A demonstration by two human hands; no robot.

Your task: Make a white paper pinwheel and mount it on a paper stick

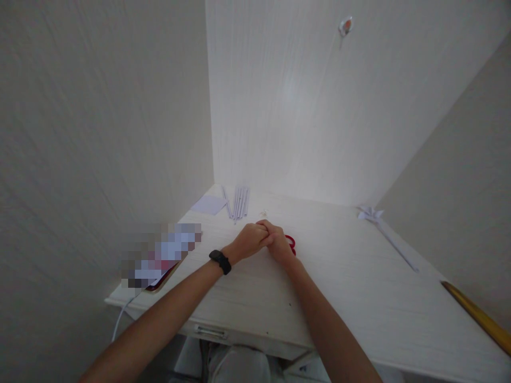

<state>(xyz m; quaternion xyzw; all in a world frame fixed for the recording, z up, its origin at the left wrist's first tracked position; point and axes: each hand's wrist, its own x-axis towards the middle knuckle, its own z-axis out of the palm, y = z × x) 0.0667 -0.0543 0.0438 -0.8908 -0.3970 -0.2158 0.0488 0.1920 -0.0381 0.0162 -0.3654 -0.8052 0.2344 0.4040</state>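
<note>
My left hand [250,240], with a black watch [220,261] on its wrist, is clasped together with my right hand [278,242] over the middle of the white table. The fingers of both hands are closed against each other, and no object shows between them. Just behind my right hand are the red handles of scissors [293,242]; the rest of them is hidden. Beyond my hands, several white paper sticks [240,202] lie beside a square sheet of paper [208,205]. A white paper pinwheel on a stick [371,214] lies at the far right.
At the left edge of the white table [351,298] sits a phone [165,276], partly blurred out, with a white cable [120,319]. A gold-coloured object [475,314] lies along the right side. Walls enclose the table at the back and sides. A drawer handle [211,332] faces me.
</note>
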